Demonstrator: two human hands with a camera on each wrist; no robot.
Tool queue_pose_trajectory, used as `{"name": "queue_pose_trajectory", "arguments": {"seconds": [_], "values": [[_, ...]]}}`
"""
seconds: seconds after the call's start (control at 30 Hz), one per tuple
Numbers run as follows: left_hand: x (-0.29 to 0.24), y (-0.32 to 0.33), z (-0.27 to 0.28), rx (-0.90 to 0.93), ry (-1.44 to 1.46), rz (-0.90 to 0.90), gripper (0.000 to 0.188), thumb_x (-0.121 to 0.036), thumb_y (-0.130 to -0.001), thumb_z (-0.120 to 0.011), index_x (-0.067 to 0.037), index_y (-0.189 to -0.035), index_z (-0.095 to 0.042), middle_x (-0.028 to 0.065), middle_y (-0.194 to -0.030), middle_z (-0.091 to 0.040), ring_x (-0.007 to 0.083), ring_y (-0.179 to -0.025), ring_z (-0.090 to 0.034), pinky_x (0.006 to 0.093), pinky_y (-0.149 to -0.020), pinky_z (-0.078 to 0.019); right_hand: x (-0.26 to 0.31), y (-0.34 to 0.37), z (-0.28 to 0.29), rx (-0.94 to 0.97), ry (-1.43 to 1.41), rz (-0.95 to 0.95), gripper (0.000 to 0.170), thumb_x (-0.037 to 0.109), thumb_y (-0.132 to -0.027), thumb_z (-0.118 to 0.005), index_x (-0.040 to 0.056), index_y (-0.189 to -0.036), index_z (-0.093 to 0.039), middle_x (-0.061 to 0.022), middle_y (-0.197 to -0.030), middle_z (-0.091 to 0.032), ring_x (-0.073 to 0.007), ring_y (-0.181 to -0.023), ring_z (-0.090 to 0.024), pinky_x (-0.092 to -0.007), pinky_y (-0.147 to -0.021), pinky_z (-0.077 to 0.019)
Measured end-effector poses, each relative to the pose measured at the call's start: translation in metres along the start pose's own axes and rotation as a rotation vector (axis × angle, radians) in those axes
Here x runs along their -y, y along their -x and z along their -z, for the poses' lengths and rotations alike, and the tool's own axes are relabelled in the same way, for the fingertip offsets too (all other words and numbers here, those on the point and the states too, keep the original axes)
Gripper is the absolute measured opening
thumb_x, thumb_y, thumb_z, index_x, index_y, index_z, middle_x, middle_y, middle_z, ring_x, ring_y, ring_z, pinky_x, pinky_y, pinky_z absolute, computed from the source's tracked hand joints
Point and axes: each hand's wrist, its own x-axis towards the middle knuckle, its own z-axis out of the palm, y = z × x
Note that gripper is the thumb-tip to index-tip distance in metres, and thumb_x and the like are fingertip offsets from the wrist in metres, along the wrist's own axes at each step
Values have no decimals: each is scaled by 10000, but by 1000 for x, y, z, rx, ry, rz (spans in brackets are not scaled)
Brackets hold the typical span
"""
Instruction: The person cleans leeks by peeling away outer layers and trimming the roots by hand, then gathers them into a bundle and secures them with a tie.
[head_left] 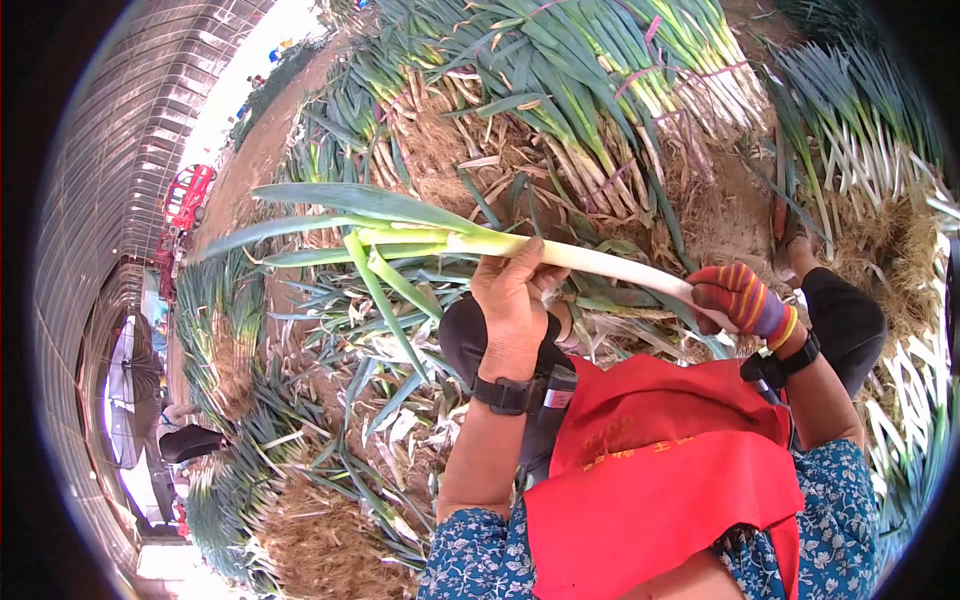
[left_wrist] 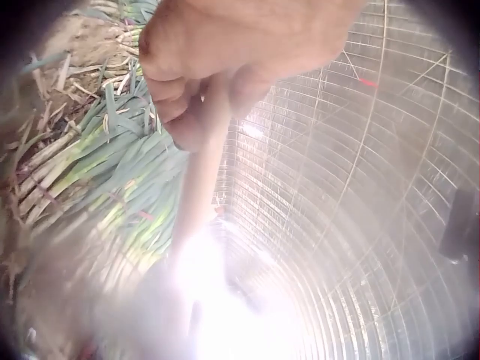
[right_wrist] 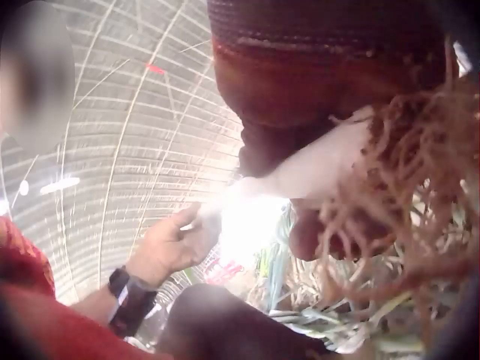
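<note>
A long green onion [head_left: 600, 262] stretches across in front of the body, its green leaves to the left and its white stalk to the right. My bare left hand [head_left: 512, 298] pinches it between thumb and fingers where the green meets the white. In the left wrist view, that hand [left_wrist: 232, 52] is above the pale stalk [left_wrist: 206, 172]. My right hand [head_left: 745, 303], in a striped knit glove, grips the root end. Brown stringy roots [right_wrist: 397, 217] hang beside the gloved fingers [right_wrist: 307, 142] in the right wrist view. Some leaves bend downward near the left hand.
Tied bundles of green onions [head_left: 560, 100] lie at the far side, with more bundles [head_left: 860, 130] to the right and rooty piles [head_left: 320, 540] at lower left. Loose leaves and peelings [head_left: 390, 370] cover the ground. A red apron [head_left: 660, 460] covers the lap between dark-trousered knees.
</note>
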Motion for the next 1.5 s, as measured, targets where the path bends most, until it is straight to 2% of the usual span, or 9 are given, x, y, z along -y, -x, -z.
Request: {"name": "queue_pose_trajectory", "arguments": {"seconds": [0.3,0.37,0.47,0.57,0.87,1.1,1.3,1.47,1.5], "values": [[23,9,-11,3,-175,47,207,-20,-766,-674,30,-906,-531,96,-791,-602,168,-632,-618,268,-507,-540,-58,1,-8,44,-595,-148,303,230,-826,-654,-2,-1011,-596,-89,-762,-639,-130,-685,-617,-265,-597,-472],[25,12,-15,31,-197,28,224,-48,-783,-665,31,-940,-526,110,-811,-610,203,-658,-625,302,-536,-550,-64,-3,-15,-136,688,492,330,281,-893,-558,-11,-1044,-586,-64,-790,-614,-120,-728,-583,-227,-607,-440],[16,10,-15,43,-154,-26,253,-124,-821,-642,10,-997,-521,119,-848,-620,240,-713,-633,342,-591,-558,-68,-1,-3,-62,765,346,367,363,-912,-506,36,-1056,-588,-25,-655,-497,-105,-575,-478,-212,-491,-363],[-15,-4,-5,-80,26,-82,324,-277,-862,-602,-50,-1076,-511,103,-969,-595,234,-840,-617,351,-677,-540,-77,4,7,62,393,-46,327,366,-888,-551,76,-1028,-606,-31,-535,-337,-120,-490,-376,-223,-435,-312],[-7,-1,-20,23,35,52,368,-256,-852,-612,-28,-1120,-504,93,-1005,-591,232,-895,-600,395,-771,-515,-10,-89,-46,292,39,568,722,194,-784,-708,-27,-1345,-310,-114,-1258,-490,-127,-1086,-466,-298,-928,-403],[-11,-3,-26,10,35,105,275,-164,-835,-637,-44,-1064,-542,66,-928,-615,165,-720,-624,275,-594,-521,74,-104,-96,-93,277,653,315,134,-710,-745,-15,-956,-618,-6,-798,-633,-110,-774,-557,-292,-682,-454],[6,-2,-26,-35,-65,113,320,-296,-822,-645,-40,-982,-540,68,-880,-598,234,-818,-610,416,-754,-525,26,-141,-71,-270,-611,358,188,19,-786,-605,5,-971,-572,-5,-703,-568,-114,-568,-522,-276,-527,-428],[-3,-1,-19,51,-3,111,322,-334,-840,-618,-31,-905,-531,115,-816,-602,261,-808,-616,435,-793,-518,-93,-160,71,-948,1159,984,135,175,-793,-579,48,-802,-534,-137,-731,-579,-285,-693,-557,-377,-618,-454],[-3,-1,-16,54,-17,121,318,-329,-847,-610,-25,-903,-535,114,-828,-607,267,-823,-619,436,-794,-517,-78,-126,81,-659,1003,163,172,188,-765,-598,43,-842,-547,-186,-794,-600,-337,-755,-584,-403,-669,-478]]}}
